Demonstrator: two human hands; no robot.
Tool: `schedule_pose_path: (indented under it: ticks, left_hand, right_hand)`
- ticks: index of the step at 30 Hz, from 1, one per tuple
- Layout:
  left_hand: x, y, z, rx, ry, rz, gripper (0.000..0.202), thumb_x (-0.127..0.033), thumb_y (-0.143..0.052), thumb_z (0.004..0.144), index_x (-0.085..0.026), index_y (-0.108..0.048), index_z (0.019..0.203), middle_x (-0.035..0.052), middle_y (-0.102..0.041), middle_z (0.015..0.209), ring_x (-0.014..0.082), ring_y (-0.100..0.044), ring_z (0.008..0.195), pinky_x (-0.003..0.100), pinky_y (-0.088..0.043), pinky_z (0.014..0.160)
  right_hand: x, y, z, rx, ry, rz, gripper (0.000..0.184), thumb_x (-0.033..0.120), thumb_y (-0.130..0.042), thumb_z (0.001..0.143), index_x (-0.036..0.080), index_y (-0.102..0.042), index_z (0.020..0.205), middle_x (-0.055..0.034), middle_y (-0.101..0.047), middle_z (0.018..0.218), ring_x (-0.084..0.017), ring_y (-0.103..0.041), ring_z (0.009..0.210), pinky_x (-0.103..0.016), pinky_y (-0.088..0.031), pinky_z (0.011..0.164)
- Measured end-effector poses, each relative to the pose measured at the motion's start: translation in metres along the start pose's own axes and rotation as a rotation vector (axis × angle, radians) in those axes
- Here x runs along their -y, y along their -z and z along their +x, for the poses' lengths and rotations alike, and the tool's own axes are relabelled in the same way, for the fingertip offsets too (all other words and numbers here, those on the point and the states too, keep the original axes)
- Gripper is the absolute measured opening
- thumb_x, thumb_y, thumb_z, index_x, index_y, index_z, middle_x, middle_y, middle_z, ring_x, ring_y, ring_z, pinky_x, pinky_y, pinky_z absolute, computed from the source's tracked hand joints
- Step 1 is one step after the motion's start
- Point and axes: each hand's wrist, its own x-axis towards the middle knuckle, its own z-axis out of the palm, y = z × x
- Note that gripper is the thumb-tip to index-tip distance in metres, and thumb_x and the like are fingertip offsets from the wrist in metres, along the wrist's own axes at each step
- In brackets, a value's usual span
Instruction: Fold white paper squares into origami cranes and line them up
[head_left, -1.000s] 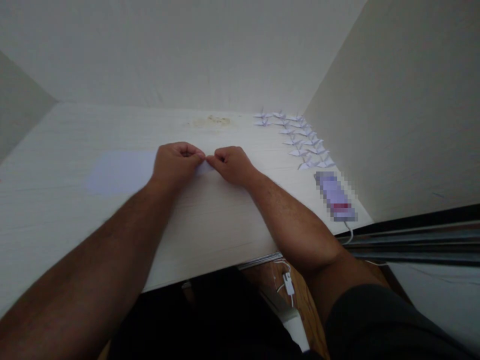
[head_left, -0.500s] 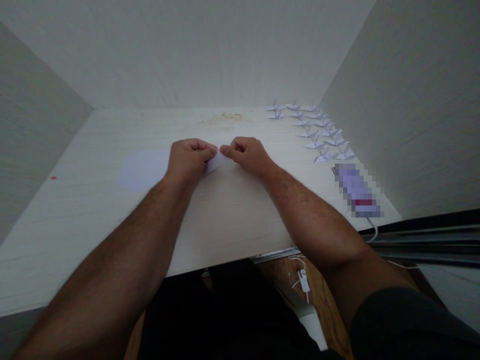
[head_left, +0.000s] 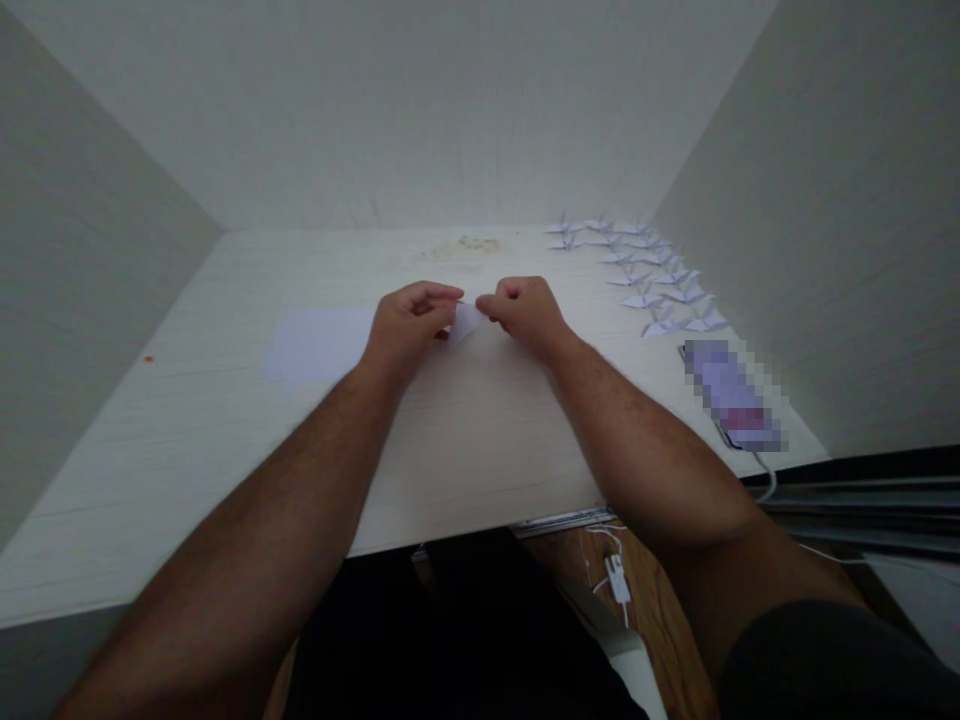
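A small folded piece of white paper is held up between my hands, just above the table. My left hand has its thumb and fingers around the paper's left side, which they partly cover. With a pinch of thumb and curled forefinger, my right hand grips the right corner of the same paper. Flat white paper lies to the left, partly behind my left wrist. Several folded paper cranes stand in rows at the back right of the table.
A pixelated phone with a white cable lies near the right edge of the pale table. Walls enclose the table at the back and sides. A small red spot marks the left part. Below hangs a white plug.
The whole view has shifted, so things appear further right. My left fingers have straightened and loosened somewhat, and more of the folded paper shows between my hands. My right hand keeps its pinch.
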Motion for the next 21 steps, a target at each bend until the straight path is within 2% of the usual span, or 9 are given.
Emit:
schedule_pose_path:
  ticks: [2,6,14,17,21]
  left_hand:
    - [0.0013,0.0021,-0.0002,0.081,-0.044,-0.004,0.040,-0.026,-0.074,0.064,-0.016,-0.071,0.102,0.0034,-0.068,0.077,0.0136,-0.061,0.065,0.027,-0.050,0.063]
    - [0.0070,0.0042,0.0007,0.213,-0.023,-0.032,0.048,-0.028,-0.080,0.061,-0.016,-0.070,0.106,0.0039,-0.070,0.075,0.0149,-0.063,0.064,0.028,-0.050,0.062]
    - [0.0087,0.0012,-0.0001,0.182,-0.013,-0.026,0.051,-0.027,-0.083,0.060,-0.018,-0.070,0.108,0.0042,-0.071,0.077,0.0168,-0.066,0.068,0.030,-0.052,0.063]
    - [0.0084,-0.0001,-0.0004,0.187,0.000,-0.072,0.048,-0.025,-0.082,0.060,-0.017,-0.070,0.106,0.0059,-0.073,0.083,0.0174,-0.068,0.073,0.032,-0.054,0.069]
    - [0.0079,0.0000,0.0001,0.187,0.031,-0.200,0.045,-0.026,-0.083,0.061,-0.015,-0.070,0.102,0.0089,-0.074,0.092,0.0201,-0.070,0.081,0.035,-0.056,0.075]
  right_hand:
    - [-0.0015,-0.0007,0.0012,-0.008,-0.018,0.044,0.030,0.033,-0.065,0.072,0.019,-0.049,0.051,0.0054,-0.042,0.045,-0.008,-0.037,0.048,-0.023,-0.028,0.047]
    - [-0.0041,-0.0025,0.0021,-0.018,-0.043,0.147,0.035,0.039,-0.065,0.075,0.021,-0.045,0.053,0.0058,-0.041,0.045,-0.008,-0.036,0.045,-0.023,-0.027,0.045]
    - [-0.0056,-0.0051,0.0000,-0.022,-0.033,0.214,0.044,0.051,-0.069,0.076,0.020,-0.046,0.055,0.0050,-0.046,0.047,-0.007,-0.038,0.045,-0.022,-0.030,0.044]
    - [-0.0045,-0.0056,-0.0018,0.019,-0.035,0.273,0.046,0.059,-0.067,0.077,0.020,-0.048,0.058,0.0046,-0.048,0.048,-0.007,-0.037,0.042,-0.022,-0.028,0.041]
    - [-0.0040,-0.0057,-0.0034,0.097,-0.021,0.332,0.046,0.062,-0.074,0.069,0.020,-0.054,0.068,0.0043,-0.054,0.052,-0.007,-0.041,0.043,-0.021,-0.029,0.040]
